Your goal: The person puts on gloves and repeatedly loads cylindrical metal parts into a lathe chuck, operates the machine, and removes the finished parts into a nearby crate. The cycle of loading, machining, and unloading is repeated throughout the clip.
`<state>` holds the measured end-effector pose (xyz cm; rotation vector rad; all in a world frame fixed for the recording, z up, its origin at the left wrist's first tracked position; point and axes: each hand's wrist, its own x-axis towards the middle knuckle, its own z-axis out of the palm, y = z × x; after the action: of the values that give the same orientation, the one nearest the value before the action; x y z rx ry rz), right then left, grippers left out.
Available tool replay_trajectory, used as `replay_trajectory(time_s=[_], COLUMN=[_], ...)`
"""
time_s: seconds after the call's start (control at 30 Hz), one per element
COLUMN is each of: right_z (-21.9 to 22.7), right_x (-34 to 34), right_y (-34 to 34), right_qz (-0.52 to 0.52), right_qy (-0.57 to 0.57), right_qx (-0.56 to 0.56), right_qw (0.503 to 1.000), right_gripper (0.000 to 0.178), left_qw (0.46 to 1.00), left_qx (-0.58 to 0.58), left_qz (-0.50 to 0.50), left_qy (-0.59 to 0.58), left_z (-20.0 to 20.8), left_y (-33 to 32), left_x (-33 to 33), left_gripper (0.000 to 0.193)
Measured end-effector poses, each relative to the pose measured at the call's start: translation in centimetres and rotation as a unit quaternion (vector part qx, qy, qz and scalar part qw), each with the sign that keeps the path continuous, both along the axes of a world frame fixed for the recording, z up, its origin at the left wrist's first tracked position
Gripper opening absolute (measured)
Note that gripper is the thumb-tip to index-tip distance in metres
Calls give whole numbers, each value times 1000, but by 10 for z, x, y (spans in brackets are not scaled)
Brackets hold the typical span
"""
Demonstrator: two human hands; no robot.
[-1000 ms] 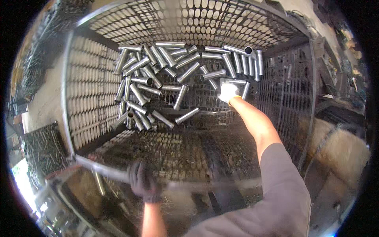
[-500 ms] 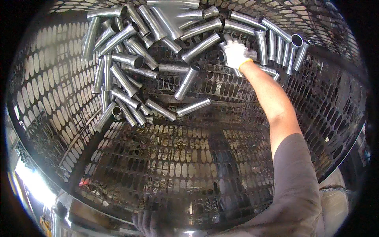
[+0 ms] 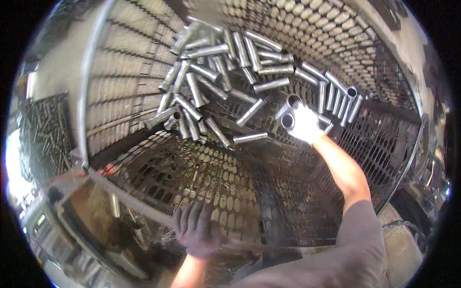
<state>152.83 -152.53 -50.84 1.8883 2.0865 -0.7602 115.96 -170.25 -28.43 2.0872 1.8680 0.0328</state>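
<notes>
My right hand [image 3: 308, 126], in a white glove, is closed around flared metal tubes [image 3: 286, 120] inside a large perforated metal basket. Two round tube mouths point out beside the fingers; the glove hides the rest. My left hand [image 3: 198, 230], in a dark grey glove, has its fingers hooked over the basket's near rim [image 3: 144, 210]. Ahead and to the left lies a jumbled heap of shiny tubes [image 3: 194, 90]. One loose tube [image 3: 250, 138] rests at the heap's near edge, and several tubes [image 3: 330, 97] lean in a row beyond my right hand.
Slotted basket walls [image 3: 317, 24] curve up on the far side and both flanks. Outside the rim at lower left stands a brownish box-like container [image 3: 91, 206] among machine parts. Another mesh container [image 3: 45, 134] is at far left.
My right hand has risen from the basket floor with the tubes in its grip. The view has tilted and shifted, so my left hand on the rim shows more fully.
</notes>
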Motion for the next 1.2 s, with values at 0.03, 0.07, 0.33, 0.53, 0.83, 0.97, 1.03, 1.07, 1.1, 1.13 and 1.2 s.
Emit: replay_trajectory(time_s=[0.03,0.07,0.33,0.53,0.83,0.97,1.03,1.07,1.1,1.13,1.2], right_z=[45,93,439,539,642,670,672,668,661,652,627], right_x=[-13,-28,-207,-380,-607,-760,-854,-901,-948,-990,-1063], right_y=[-9,-20,-180,-398,-555,-580,-586,-589,-592,-595,-601], right_qz=[-10,23,525,788,520,451,452,482,494,504,489], right_qy=[36,92,293,291,426,523,472,441,426,406,400], right_qx=[65,124,303,182,-7,92,161,174,207,215,210], right_qw=[997,988,739,511,741,717,740,737,729,731,746], right_gripper=[39,37,28,26,51,45,47,48,50,50,51], left_qw=[1000,999,414,141,646,548,577,557,538,520,587], left_qx=[6,41,-237,-154,333,476,467,447,440,425,400], left_qz=[13,2,302,264,543,569,617,622,614,611,607], left_qy=[-1,-17,-826,-942,-419,-386,-262,-322,-374,-419,-357], left_z=[-1,-2,66,227,337,353,349,342,336,325,303], left_y=[-1,0,-100,-355,-749,-824,-842,-845,-850,-848,-843], left_x=[-1,-3,-28,-171,-325,-395,-449,-472,-492,-510,-529], left_gripper=[45,44,59,79,56,53,55,56,58,59,62])
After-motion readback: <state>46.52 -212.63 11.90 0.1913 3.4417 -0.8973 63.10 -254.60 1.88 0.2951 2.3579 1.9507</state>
